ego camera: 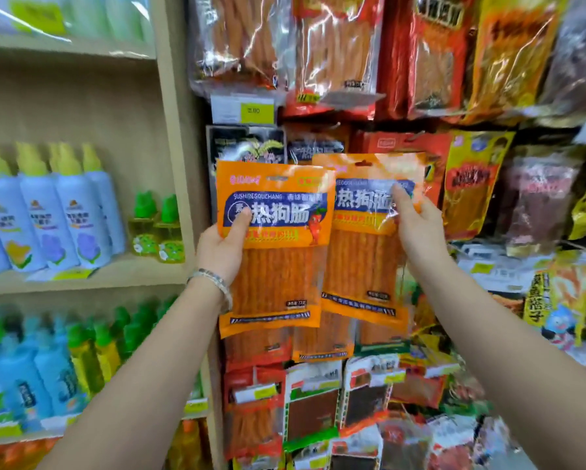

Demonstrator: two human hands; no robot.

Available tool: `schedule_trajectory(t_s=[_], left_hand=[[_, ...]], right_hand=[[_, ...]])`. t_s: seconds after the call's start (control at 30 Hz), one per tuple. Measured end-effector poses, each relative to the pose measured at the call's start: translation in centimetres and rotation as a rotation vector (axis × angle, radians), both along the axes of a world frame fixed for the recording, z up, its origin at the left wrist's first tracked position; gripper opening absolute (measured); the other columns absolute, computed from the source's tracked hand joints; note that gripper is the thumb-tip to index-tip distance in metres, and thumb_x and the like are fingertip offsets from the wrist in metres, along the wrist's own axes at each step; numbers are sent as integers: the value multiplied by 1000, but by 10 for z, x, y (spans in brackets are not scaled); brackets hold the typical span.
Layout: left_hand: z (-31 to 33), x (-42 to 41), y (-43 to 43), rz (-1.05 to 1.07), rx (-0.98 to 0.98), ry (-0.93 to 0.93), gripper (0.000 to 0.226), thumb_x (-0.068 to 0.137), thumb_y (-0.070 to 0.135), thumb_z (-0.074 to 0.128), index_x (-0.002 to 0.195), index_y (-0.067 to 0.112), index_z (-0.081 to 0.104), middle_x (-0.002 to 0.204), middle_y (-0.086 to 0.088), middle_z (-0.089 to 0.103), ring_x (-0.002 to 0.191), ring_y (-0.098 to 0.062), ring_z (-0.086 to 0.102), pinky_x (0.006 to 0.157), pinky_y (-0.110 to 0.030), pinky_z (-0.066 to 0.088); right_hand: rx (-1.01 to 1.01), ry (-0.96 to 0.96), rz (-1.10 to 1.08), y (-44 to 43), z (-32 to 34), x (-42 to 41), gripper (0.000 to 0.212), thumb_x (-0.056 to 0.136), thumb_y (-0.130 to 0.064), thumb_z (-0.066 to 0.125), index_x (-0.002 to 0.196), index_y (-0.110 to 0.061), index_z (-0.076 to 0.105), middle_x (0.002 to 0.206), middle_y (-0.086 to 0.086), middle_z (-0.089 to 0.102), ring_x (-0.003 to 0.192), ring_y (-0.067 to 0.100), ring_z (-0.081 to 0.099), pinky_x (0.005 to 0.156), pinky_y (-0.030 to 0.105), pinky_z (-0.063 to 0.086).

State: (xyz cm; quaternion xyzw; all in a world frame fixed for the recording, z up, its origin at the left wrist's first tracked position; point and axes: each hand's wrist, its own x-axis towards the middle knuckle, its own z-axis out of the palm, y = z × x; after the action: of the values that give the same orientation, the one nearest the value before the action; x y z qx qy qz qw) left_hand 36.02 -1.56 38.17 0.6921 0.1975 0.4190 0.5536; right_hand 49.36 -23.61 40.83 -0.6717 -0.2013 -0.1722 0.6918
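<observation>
Fingers (240, 222) of my left hand (222, 249) curl behind the left packet (278, 266), thumb pressed on its front. My right hand (420, 228) pinches the right packet (359, 262) the same way. Both packets stand upright, edges overlapping, just in front of the hung snacks (335, 45). I judge I'm stocking the rack: next, each packet's hole must meet a peg, and I can't see one from here.

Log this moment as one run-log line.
left hand grips left orange snack packet | right hand grips right orange snack packet | left overlaps right | behind: hanging snack bags
</observation>
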Motion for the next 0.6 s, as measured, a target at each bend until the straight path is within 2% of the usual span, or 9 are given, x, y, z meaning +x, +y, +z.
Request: schedule_trajectory(t_s=[0.03,0.07,0.13,0.2,0.27,0.37,0.43,0.53,0.6], left_hand=[[4,7,6,-12,14,-5,28,87,50,57,67,30,61,53,23,62,55,8,59,56,-19,42],[8,13,12,-24,27,-10,28,87,49,57,68,29,63,53,23,63,54,7,59,51,-17,42],[13,24,20,-44,26,-22,29,86,50,57,69,28,64,52,25,63,51,6,61,43,-11,41],[18,34,27,-58,6,-28,29,86,51,58,70,27,64,54,25,64,52,4,62,47,-16,44],[22,42,32,-65,-4,-34,30,85,50,59,71,25,66,57,21,67,57,0,64,59,-22,48],[30,53,38,-109,-7,-33,29,85,52,59,77,25,66,63,17,70,61,-4,67,60,-24,49],[34,57,38,-134,5,-23,31,84,55,56,79,26,64,64,17,70,58,-3,67,54,-22,47],[38,65,38,-138,-2,-30,31,84,57,55,80,28,63,66,15,71,62,-6,69,56,-24,48],[39,69,39,-138,-22,-40,29,84,57,56,83,29,64,69,12,72,69,-11,70,60,-27,50]], right_hand=[[15,5,21,6,7,7,51,92,-48,54,105,1,61,88,7,67,81,14,61,72,34,43],[32,12,33,13,14,15,52,92,-48,54,115,-1,60,105,4,69,93,13,63,81,37,46],[53,33,25,25,27,29,71,90,-51,54,134,3,43,138,16,49,121,26,51,103,44,38],[32,49,38,36,37,44,77,89,-55,53,141,-1,37,149,15,37,133,27,40,107,41,32],[44,77,88,46,46,57,63,88,-55,54,133,-10,49,141,4,48,128,16,47,102,32,38],[82,75,142,57,55,69,25,90,-47,56,95,-23,62,97,-7,68,89,7,67,85,33,55],[64,73,137,63,59,77,21,89,-46,56,90,-26,62,95,-10,69,93,13,65,89,37,52],[52,50,134,71,64,87,17,91,-43,54,83,-28,58,91,-15,65,86,6,61,78,26,48],[27,49,131,75,64,95,17,91,-41,54,83,-26,60,97,-4,69,89,14,64,79,30,50]])
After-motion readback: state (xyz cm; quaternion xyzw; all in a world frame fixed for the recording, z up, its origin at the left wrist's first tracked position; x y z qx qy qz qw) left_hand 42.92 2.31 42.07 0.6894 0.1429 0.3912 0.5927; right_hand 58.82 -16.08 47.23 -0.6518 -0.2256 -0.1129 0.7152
